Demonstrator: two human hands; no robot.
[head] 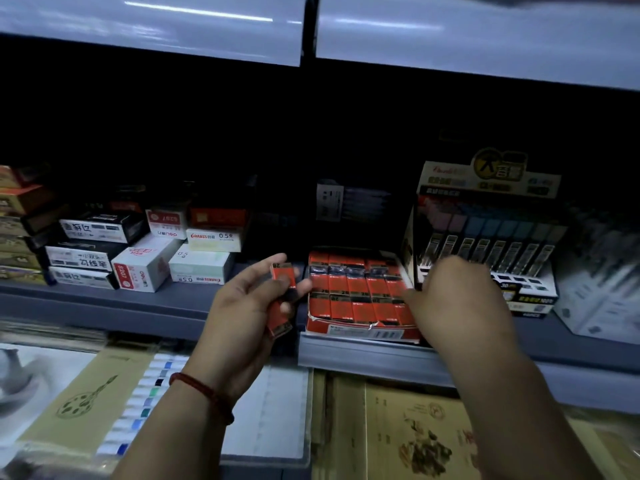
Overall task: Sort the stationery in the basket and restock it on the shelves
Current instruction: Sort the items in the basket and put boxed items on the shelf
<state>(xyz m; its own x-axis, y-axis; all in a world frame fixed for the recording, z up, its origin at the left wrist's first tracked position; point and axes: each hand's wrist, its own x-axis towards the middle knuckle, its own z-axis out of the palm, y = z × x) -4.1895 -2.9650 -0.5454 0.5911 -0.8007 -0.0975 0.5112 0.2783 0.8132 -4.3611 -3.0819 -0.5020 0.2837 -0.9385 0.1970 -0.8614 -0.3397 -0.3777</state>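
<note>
My left hand grips a few small red packs, stacked upright, just left of an open red display box on the grey shelf. The box holds rows of matching red packs. My right hand hovers over the right end of that box, seen from the back and blurred; its fingers reach toward the packs, and I cannot see whether they hold one. No basket is in view.
Left on the grey shelf lie white, black and red refill boxes. A tall lead display stand stands right of the red box. Below are a paint set and brown paper pads. Another shelf hangs overhead.
</note>
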